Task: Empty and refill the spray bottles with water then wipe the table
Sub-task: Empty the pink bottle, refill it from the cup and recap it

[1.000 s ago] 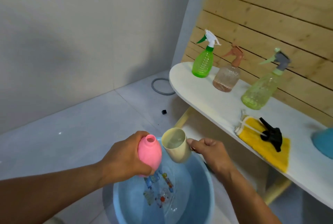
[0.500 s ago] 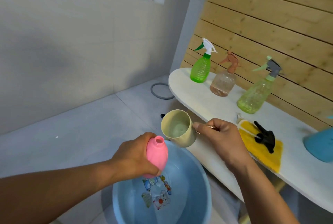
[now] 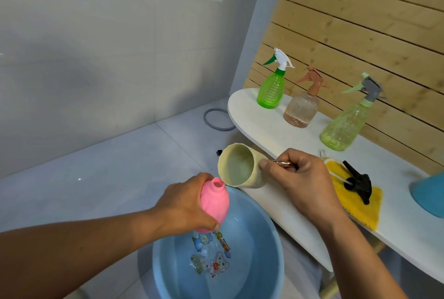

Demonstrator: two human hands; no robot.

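My left hand (image 3: 185, 205) grips a pink bottle (image 3: 214, 203) with its cap off, neck up, above a blue basin (image 3: 269, 270) holding water. My right hand (image 3: 300, 178) holds a beige cup (image 3: 240, 166) by its handle, tipped steeply so its rim meets the bottle's open neck. On the white table (image 3: 264, 130) stand a green spray bottle (image 3: 271, 89), a peach spray bottle (image 3: 301, 109) and a pale green spray bottle (image 3: 343, 125). A black spray head (image 3: 358, 182) lies on a yellow cloth (image 3: 353, 200).
A blue object (image 3: 430, 193) sits at the table's right edge. A grey ring (image 3: 217, 119) and a small black cap (image 3: 219, 152) lie on the tiled floor. A wooden slat wall (image 3: 360, 22) backs the table.
My right hand has lifted and tipped the cup further, from nearly upright to almost on its side, bringing its rim to the pink bottle's neck. The bottle stayed over the basin.
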